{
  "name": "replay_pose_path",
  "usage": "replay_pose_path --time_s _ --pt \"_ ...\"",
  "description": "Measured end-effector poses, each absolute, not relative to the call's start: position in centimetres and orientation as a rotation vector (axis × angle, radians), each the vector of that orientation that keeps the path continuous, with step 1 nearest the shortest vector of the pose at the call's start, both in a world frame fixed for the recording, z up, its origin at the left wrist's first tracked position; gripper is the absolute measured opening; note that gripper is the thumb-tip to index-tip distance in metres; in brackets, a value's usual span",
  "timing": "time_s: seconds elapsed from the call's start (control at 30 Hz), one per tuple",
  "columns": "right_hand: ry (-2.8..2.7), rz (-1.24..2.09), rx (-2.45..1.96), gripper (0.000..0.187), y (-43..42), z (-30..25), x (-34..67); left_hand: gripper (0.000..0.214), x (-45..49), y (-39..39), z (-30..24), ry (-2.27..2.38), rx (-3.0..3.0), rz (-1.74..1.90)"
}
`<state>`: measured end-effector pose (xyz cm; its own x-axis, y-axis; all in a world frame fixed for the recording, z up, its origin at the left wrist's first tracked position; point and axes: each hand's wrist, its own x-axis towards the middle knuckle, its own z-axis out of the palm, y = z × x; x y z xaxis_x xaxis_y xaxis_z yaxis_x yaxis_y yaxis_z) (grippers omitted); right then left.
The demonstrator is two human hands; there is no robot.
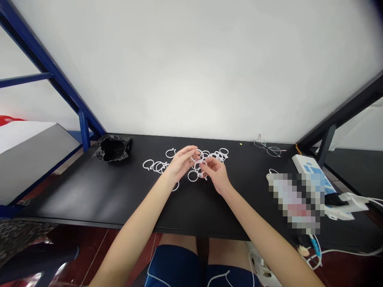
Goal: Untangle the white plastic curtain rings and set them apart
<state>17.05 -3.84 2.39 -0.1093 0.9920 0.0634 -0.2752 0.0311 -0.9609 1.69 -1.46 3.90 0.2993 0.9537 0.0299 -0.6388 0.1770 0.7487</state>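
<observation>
Several thin white open curtain rings with small knobs at their ends lie on a black desk (119,199) in front of me. My left hand (180,163) pinches a white curtain ring (195,150) between thumb and fingers. From the right, my right hand (217,172) grips another white curtain ring (201,164) close by. Whether those two rings are linked, I cannot tell. More rings lie under and behind my right hand. Left of my left hand is a loose row of rings (153,166), with a single ring (166,154) above it.
A crumpled black plastic bag (115,149) stands open at the back left. At the right are eyeglasses (267,147), a white power strip (311,171) with plugs and cables, and a blurred-out object (291,201). Blue metal bars (60,83) slope along the left side.
</observation>
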Motion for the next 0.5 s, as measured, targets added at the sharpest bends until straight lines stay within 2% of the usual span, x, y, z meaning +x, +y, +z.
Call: replay_pose_path --time_s 0.37,0.5 --pt "-0.642 1.595 -0.821 0.028 -2.8 3.0 18.5 0.021 1.6 -1.0 3.5 0.482 0.706 1.204" --pt "-0.475 1.723 -0.710 0.021 -2.4 3.0 18.8 0.026 1.6 -1.3 3.8 0.501 0.740 1.167"
